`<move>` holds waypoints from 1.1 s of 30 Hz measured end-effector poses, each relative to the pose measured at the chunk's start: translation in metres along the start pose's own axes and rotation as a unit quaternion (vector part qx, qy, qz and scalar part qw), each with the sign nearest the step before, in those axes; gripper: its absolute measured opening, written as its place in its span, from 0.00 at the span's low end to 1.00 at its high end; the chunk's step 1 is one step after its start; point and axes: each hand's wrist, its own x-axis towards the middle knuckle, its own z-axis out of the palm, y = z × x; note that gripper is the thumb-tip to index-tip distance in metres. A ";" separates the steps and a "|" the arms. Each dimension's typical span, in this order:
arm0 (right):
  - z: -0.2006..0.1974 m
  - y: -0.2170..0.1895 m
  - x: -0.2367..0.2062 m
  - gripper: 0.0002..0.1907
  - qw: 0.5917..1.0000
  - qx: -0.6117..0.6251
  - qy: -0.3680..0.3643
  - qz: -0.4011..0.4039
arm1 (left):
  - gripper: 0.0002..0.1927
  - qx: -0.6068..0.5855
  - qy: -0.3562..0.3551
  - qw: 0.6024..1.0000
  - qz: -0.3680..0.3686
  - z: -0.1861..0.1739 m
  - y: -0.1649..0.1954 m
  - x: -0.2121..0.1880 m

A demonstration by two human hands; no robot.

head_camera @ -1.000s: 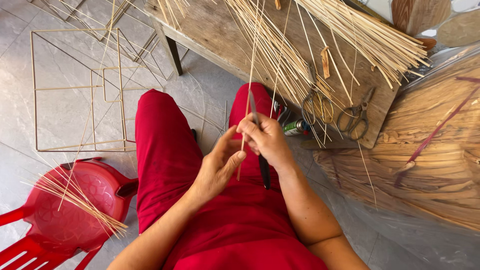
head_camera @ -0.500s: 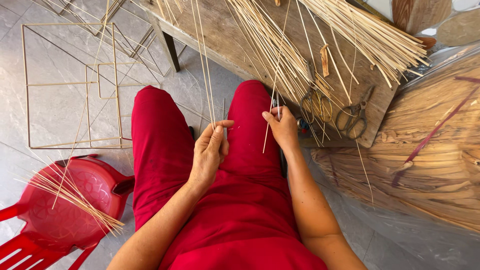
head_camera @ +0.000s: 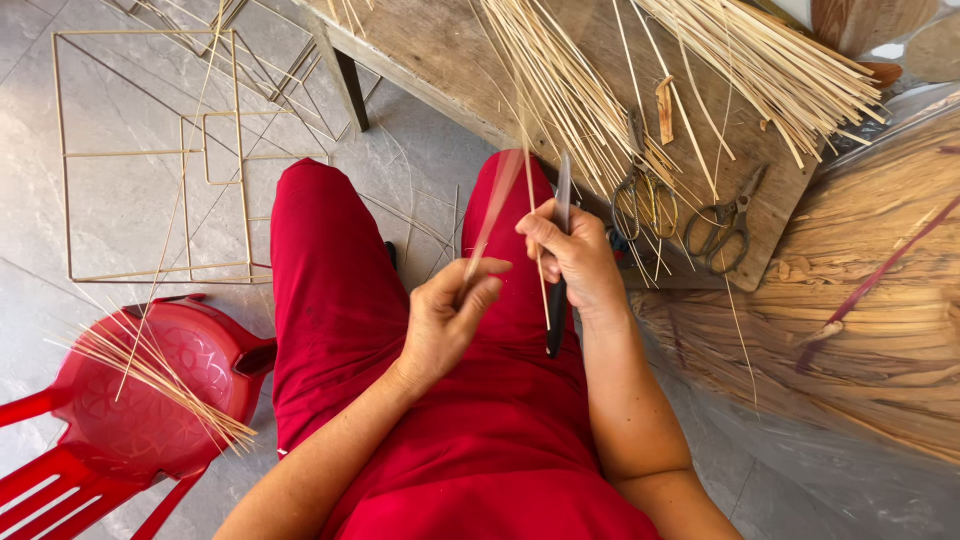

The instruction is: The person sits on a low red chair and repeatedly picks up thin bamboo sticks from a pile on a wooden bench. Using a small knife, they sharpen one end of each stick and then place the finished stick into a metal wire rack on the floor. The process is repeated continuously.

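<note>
Where the head view looks down over a lap in red trousers (head_camera: 330, 290), two bare hands meet above the thighs. Left hand (head_camera: 445, 320): fingers curled, thumb and forefinger pinched on a thin pale strip (head_camera: 490, 225) that rises blurred from the fingertips toward the worktop. Right hand (head_camera: 572, 255): closed around a dark-handled knife (head_camera: 556, 300), blade pointing up and away, handle end hanging below the palm; a second fine sliver (head_camera: 538, 250) runs under the thumb alongside the blade. The two hands sit just beside each other, not touching; strip to the left of the knife, sliver touching the right hand.

Worktop (head_camera: 440, 50): worn grey wooden bench across the top of the view, one dark leg (head_camera: 350, 85) showing. On it, long bundles of pale split sticks (head_camera: 760, 60), their ends overhanging the near edge, and two pairs of scissors (head_camera: 725, 220) near that edge.

Floor (head_camera: 120, 210): grey tiles. On it, square frames of thin sticks (head_camera: 150, 150) lie flat at left. Red plastic chair (head_camera: 130, 400) at lower left, a loose sheaf of slivers (head_camera: 160, 375) across its seat. Right side: a large heap of straw-coloured woven or shaved material (head_camera: 880, 300), kind uncertain.
</note>
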 end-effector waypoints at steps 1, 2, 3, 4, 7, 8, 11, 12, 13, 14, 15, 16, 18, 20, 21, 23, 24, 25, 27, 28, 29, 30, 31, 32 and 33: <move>0.007 -0.001 0.000 0.10 1.000 0.002 -0.014 0.005 | 0.12 0.054 -0.013 0.998 0.011 0.001 0.003 -0.001; 0.014 0.000 0.001 0.10 1.000 -0.020 -0.020 0.006 | 0.15 0.108 -0.025 0.994 0.022 0.001 0.006 -0.002; 0.021 0.002 0.003 0.10 0.999 -0.041 -0.026 0.008 | 0.18 0.161 -0.038 0.986 0.034 0.001 0.008 -0.003; 0.026 0.004 0.004 0.10 0.997 -0.062 -0.032 0.010 | 0.17 0.150 -0.036 0.988 0.015 0.001 0.010 -0.004; 0.039 0.013 0.009 0.09 0.994 -0.087 -0.060 0.015 | 0.14 0.128 -0.022 0.991 -0.038 0.001 0.009 -0.005; 0.043 0.016 0.009 0.10 0.994 -0.073 -0.075 0.013 | 0.11 0.128 -0.011 0.990 -0.056 0.001 0.008 -0.005; 0.053 0.016 0.005 0.12 0.994 -0.043 -0.098 0.008 | 0.08 -0.088 0.003 0.994 -0.065 0.001 0.006 0.001; 0.055 0.013 0.002 0.16 0.995 -0.043 -0.092 0.006 | 0.07 -0.195 0.003 0.979 -0.059 -0.001 0.007 0.004; 0.057 0.009 0.001 0.20 0.995 -0.043 -0.087 0.004 | 0.07 -0.219 0.025 0.971 -0.090 -0.004 0.010 0.006; 0.057 0.002 -0.003 0.24 0.994 -0.045 -0.098 -0.009 | 0.07 -0.243 0.047 0.961 -0.122 -0.011 0.015 0.009; 0.053 -0.008 -0.008 0.29 0.993 -0.046 -0.110 -0.021 | 0.07 -0.268 0.069 0.948 -0.156 -0.018 0.021 0.010; 0.051 -0.017 -0.013 0.35 0.991 -0.048 -0.123 -0.031 | 0.07 -0.279 0.077 0.946 -0.144 -0.024 0.028 0.012; 0.051 -0.031 -0.028 0.38 0.987 -0.038 -0.141 -0.069 | 0.08 -0.299 0.093 0.943 -0.116 -0.035 0.042 0.017; 0.056 -0.037 -0.047 0.37 0.979 -0.037 -0.156 -0.126 | 0.10 -0.306 0.091 0.944 -0.085 -0.036 0.054 0.023; 0.059 -0.038 -0.057 0.36 0.973 -0.042 -0.161 -0.163 | 0.11 -0.308 0.090 0.945 -0.069 -0.035 0.058 0.026; 0.066 -0.036 -0.073 0.30 0.959 -0.068 -0.157 -0.225 | 0.11 -0.310 0.081 0.945 -0.072 -0.031 0.062 0.027; 0.071 -0.033 -0.077 0.26 0.952 -0.089 -0.148 -0.252 | 0.11 -0.311 0.075 0.945 -0.073 -0.028 0.062 0.027; 0.074 -0.031 -0.079 0.23 0.944 -0.110 -0.139 -0.279 | 0.11 -0.318 0.060 0.944 -0.067 -0.025 0.061 0.027; 0.077 -0.028 -0.078 0.14 0.920 -0.191 -0.075 -0.335 | 0.13 -0.332 0.028 0.941 -0.057 -0.017 0.058 0.024; 0.078 -0.028 -0.076 0.10 0.903 -0.231 -0.044 -0.360 | 0.14 -0.326 0.028 0.943 -0.062 -0.014 0.056 0.023; 0.076 -0.029 -0.075 0.08 0.892 -0.248 -0.034 -0.377 | 0.16 -0.319 0.027 0.945 -0.068 -0.012 0.054 0.023; 0.074 -0.031 -0.074 0.06 0.880 -0.265 -0.023 -0.393 | 0.18 -0.312 0.027 0.947 -0.072 -0.011 0.053 0.023; 0.071 -0.033 -0.074 0.06 0.867 -0.282 -0.014 -0.411 | 0.23 -0.283 0.041 0.955 -0.081 -0.012 0.053 0.025; 0.067 -0.036 -0.076 0.07 0.867 -0.270 -0.027 -0.417 | 0.28 -0.254 0.056 0.962 -0.089 -0.014 0.053 0.027; 0.062 -0.039 -0.083 0.07 0.867 -0.259 -0.040 -0.423 | 0.34 -0.225 0.070 0.967 -0.098 -0.018 0.054 0.031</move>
